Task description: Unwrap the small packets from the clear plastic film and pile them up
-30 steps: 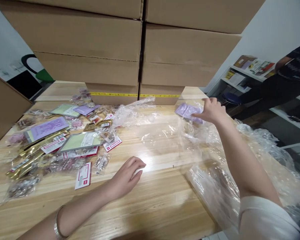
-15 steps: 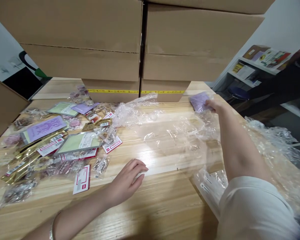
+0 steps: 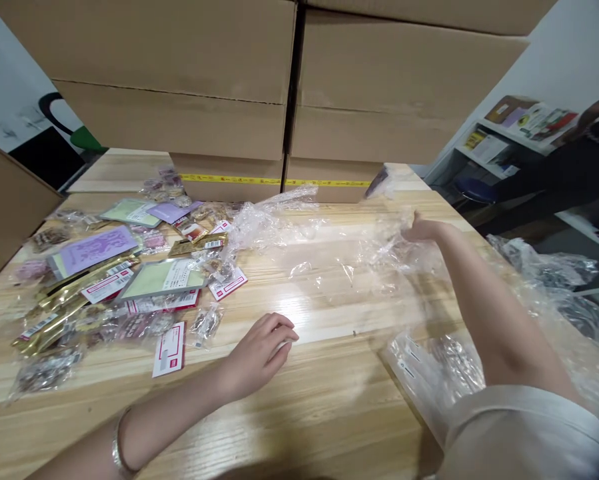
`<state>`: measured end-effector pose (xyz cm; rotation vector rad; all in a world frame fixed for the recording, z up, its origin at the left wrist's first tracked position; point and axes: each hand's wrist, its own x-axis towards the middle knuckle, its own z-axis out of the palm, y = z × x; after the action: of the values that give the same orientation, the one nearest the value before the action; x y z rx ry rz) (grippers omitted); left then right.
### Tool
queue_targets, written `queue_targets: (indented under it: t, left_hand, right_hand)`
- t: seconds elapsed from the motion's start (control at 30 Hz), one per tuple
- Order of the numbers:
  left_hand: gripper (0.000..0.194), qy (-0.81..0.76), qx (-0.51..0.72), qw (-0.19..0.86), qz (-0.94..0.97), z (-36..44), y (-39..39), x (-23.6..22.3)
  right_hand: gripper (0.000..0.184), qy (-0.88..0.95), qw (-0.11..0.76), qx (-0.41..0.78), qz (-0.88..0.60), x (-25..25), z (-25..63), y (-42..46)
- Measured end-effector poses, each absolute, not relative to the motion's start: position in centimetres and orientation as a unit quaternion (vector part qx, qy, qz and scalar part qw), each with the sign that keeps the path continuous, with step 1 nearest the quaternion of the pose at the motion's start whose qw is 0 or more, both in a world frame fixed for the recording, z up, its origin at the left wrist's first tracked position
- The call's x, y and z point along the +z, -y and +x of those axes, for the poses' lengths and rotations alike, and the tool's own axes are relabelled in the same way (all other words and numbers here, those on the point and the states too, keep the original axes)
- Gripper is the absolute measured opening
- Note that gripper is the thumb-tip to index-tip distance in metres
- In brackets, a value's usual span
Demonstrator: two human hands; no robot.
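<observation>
My left hand [image 3: 262, 350] lies on the wooden table, fingers loosely bent, the thumb apart, nothing in it. At the far right my right hand [image 3: 425, 228] is closed at the edge of a crumpled clear plastic bag [image 3: 386, 250]; its fingertips are mostly hidden. Beyond it, a purple packet [image 3: 376, 181] in clear film leans by the cardboard box, tilted up. Left of my left hand spreads a pile of small packets: a purple sachet [image 3: 99, 250], a pale green sachet [image 3: 154, 279], gold wrappers [image 3: 54, 327], and a white card with a red border [image 3: 170, 350].
Stacked cardboard boxes [image 3: 179, 127] stand along the table's back. Clear plastic film [image 3: 264, 223] lies mid-table. More clear bags [image 3: 429, 373] lie at the right edge. A person [image 3: 584, 153] stands at the right near a white shelf [image 3: 519, 137].
My right hand took hold of the purple packet and let it go; the packet now leans farther back by the box. The hand has come down to the clear bag. My left hand stayed put.
</observation>
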<state>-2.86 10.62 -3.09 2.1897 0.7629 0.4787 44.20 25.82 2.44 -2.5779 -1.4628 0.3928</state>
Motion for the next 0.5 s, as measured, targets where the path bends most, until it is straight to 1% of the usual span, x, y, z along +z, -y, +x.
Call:
queue_targets:
  t: [0.07, 0.1, 0.13, 0.17, 0.23, 0.3, 0.33, 0.4, 0.47, 0.5]
  left_hand:
    - [0.02, -0.293, 0.191, 0.373, 0.859, -2.8, -10.7, -3.2]
    - [0.02, -0.291, 0.196, 0.375, 0.858, -2.7, -10.7, -3.2]
    - [0.02, -0.29, 0.201, 0.382, 0.854, -2.7, -10.8, -3.3]
    - [0.02, -0.29, 0.209, 0.393, 0.847, -2.6, -10.8, -3.3]
    - [0.02, -0.299, 0.231, 0.417, 0.827, -2.5, -10.9, -3.4]
    - [0.021, -0.317, 0.263, 0.431, 0.803, -2.5, -10.9, -3.2]
    - [0.022, -0.326, 0.283, 0.431, 0.793, -2.5, -10.9, -3.1]
    - [0.024, -0.343, 0.321, 0.426, 0.773, -2.6, -10.8, -2.4]
    - [0.024, -0.35, 0.347, 0.441, 0.75, -2.8, -10.7, -1.3]
    - [0.026, -0.348, 0.355, 0.46, 0.735, -3.0, -10.6, -0.6]
  right_hand:
    - [0.058, 0.459, 0.051, 0.132, -0.877, 3.1, 44.0, -24.5]
    - [0.045, 0.453, 0.051, 0.128, -0.881, 3.7, 43.8, -23.9]
    - [0.034, 0.453, 0.062, 0.115, -0.882, 4.4, 43.5, -23.4]
    - [0.027, 0.457, 0.081, 0.096, -0.88, 5.2, 43.2, -22.9]
    - [0.021, 0.469, 0.137, 0.056, -0.871, 7.0, 42.2, -22.1]
    - [0.022, 0.479, 0.2, 0.021, -0.855, 8.8, 40.7, -21.3]
    - [0.023, 0.483, 0.25, 0.007, -0.839, 9.7, 39.7, -20.9]
    - [0.021, 0.491, 0.395, -0.015, -0.777, 11.3, 36.9, -19.9]
    - [0.022, 0.502, 0.553, -0.014, -0.665, 12.6, 33.1, -18.0]
    - [0.025, 0.517, 0.603, -0.002, -0.607, 13.1, 30.9, -16.8]
